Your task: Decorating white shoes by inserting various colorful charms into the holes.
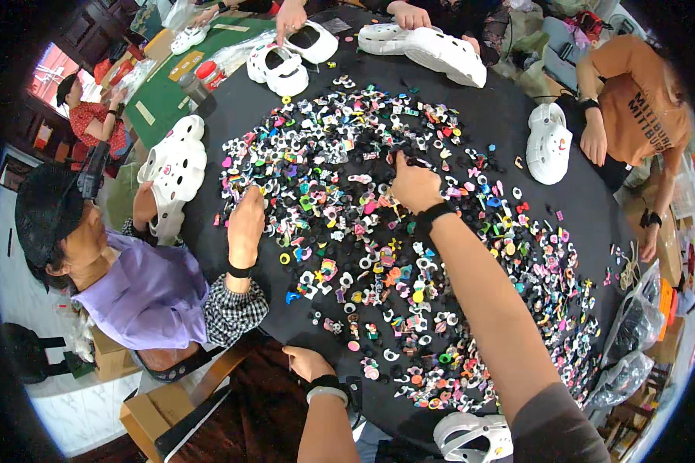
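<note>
Right arm extends from the near right across the charm pile (374,235), palm down, wrist slightly bent; I read the right hand (417,185) with index finger stretched and the other fingers folded under. Its fingertips reach the small dark charms toward the pile's far middle; whether they pinch one I cannot tell. Left hand (307,364) is low, off the pile's near-left edge and apart from it, fingers loosely curled; contents, if any, hidden from me. The pile, mixed-colour pieces, spreads over a black table (506,116). My right forearm masks a strip of it. A white clog (471,438) sits at the pile's near edge, partly behind my sleeve; another white clog (548,144) stands right of the pile. Left of it, a co-worker in purple (150,297) grips a white clog (179,166), the other hand over the pile's left edge.
</note>
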The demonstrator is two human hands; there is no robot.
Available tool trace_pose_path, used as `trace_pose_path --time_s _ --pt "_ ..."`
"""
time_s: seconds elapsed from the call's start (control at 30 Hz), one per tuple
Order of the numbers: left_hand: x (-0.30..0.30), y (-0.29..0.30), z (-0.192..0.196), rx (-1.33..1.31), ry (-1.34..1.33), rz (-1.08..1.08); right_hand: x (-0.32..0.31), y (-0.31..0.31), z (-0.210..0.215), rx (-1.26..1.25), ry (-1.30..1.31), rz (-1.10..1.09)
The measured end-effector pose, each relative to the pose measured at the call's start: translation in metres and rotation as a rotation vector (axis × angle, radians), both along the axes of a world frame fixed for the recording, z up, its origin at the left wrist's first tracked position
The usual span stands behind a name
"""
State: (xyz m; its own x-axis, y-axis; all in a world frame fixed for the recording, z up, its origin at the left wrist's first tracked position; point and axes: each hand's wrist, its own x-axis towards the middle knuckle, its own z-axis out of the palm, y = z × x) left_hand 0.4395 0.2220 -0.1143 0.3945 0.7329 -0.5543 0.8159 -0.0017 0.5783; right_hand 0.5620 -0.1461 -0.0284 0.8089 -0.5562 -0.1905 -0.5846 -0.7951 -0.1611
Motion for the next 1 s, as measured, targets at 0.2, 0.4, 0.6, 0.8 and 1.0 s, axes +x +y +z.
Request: trace_pose_path --time_s 0.2,0.4,0.6,0.8,1.0 --pt "-0.004 -0.004 -0.001 0.047 -0.023 -0.038 -0.076 0.004 0.005 0.077 -0.035 0.084" --pt "0.001 -0.012 0.014 0.089 0.032 -0.052 -0.214 0.062 0.125 0.841 -0.026 0.278" --pt "0.003 -0.003 -0.007 0.146 0.012 -0.039 -0.332 0.065 0.218 1.436 -0.349 -0.128" --pt "0.006 -0.014 0.001 0.128 0.104 -0.047 -0.406 0.088 0.293 1.037 -0.866 -0.407" --pt "0.009 0.012 -0.019 0.223 -0.032 -0.116 -0.565 0.085 0.314 1.094 -0.995 -0.442"
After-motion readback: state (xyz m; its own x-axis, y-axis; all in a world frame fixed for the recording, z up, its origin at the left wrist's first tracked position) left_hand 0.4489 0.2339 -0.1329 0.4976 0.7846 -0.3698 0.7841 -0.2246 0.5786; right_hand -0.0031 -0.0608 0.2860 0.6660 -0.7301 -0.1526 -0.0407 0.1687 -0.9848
